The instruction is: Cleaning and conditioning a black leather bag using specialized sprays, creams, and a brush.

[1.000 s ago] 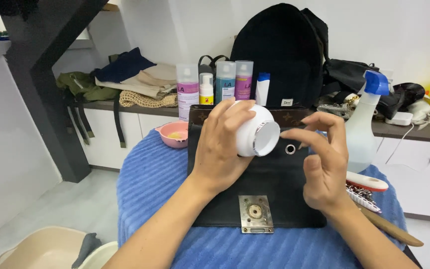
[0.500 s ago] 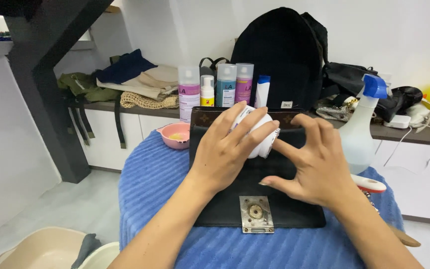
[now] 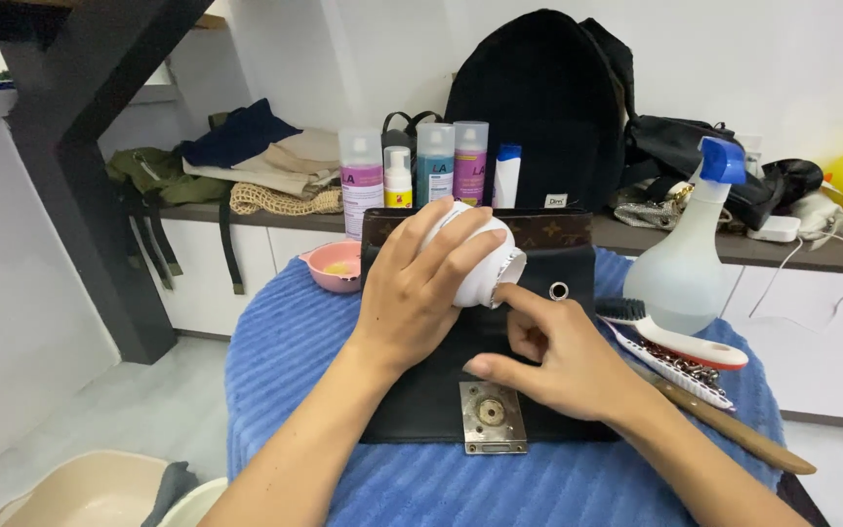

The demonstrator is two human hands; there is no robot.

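My left hand (image 3: 426, 288) grips a white open jar (image 3: 485, 263), tilted on its side with its mouth facing right, above a dark brown handbag (image 3: 548, 263) lying flat on a blue ribbed towel (image 3: 285, 361). My right hand (image 3: 558, 361) rests on the bag's flap, its index finger reaching up to the jar's rim. A square metal clasp (image 3: 492, 417) sits on the bag's front edge below both hands.
A pink bowl (image 3: 332, 265) stands left of the bag. A spray bottle (image 3: 685, 256), brushes (image 3: 675, 337) and a wooden-handled tool (image 3: 734, 429) lie to the right. Several bottles (image 3: 421, 171) and a black backpack (image 3: 539, 107) stand behind. A beige basin (image 3: 80, 493) sits on the floor.
My right hand has dropped from beside the jar onto the bag's flap, its index finger now at the jar's mouth. The left hand keeps holding the jar.
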